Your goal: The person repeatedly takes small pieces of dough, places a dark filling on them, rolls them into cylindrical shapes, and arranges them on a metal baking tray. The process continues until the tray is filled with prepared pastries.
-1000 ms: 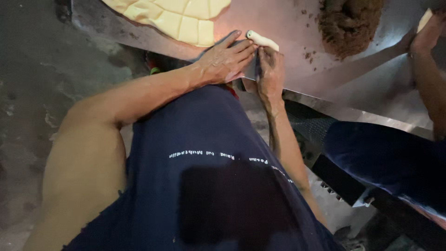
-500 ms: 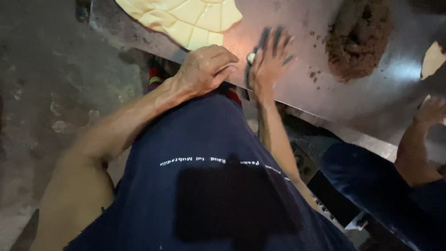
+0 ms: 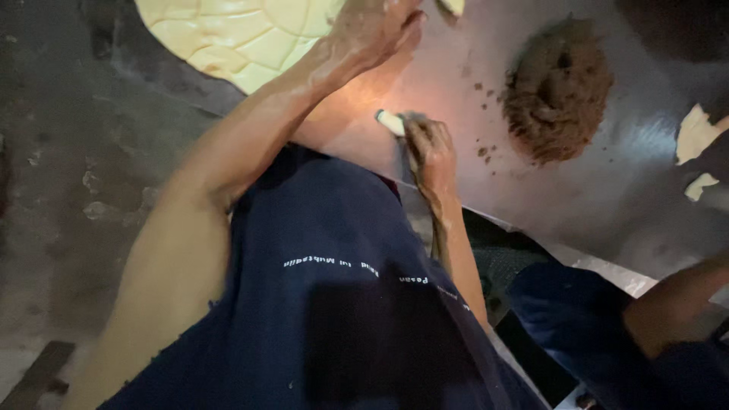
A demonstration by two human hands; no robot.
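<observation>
- The right hand (image 3: 431, 148) rests on the shiny grey metal counter (image 3: 607, 190), its fingers curled down over a small pale roll of dough (image 3: 390, 121); the roll's near end sticks out past the fingertips, so the grip is closed on it, pressing it against the counter.
- The left hand (image 3: 372, 30) reaches further up the counter, palm down with fingers stretched out and loosely apart; it clasps nothing that shows, and whether it touches the surface cannot be told.
- Just left of that hand lies a large flat round sheet of pale yellow dough (image 3: 235, 38), scored into segments and cut off by the upper edge of the view.
- A brown crumbly mound of filling (image 3: 558, 87) sits on the counter to the right of both hands, with loose crumbs scattered between it and the right hand.
- Pale dough scraps (image 3: 699, 133) lie near the right edge.
- Another person's arm (image 3: 668, 311), beside dark blue cloth, shows at the lower right.
</observation>
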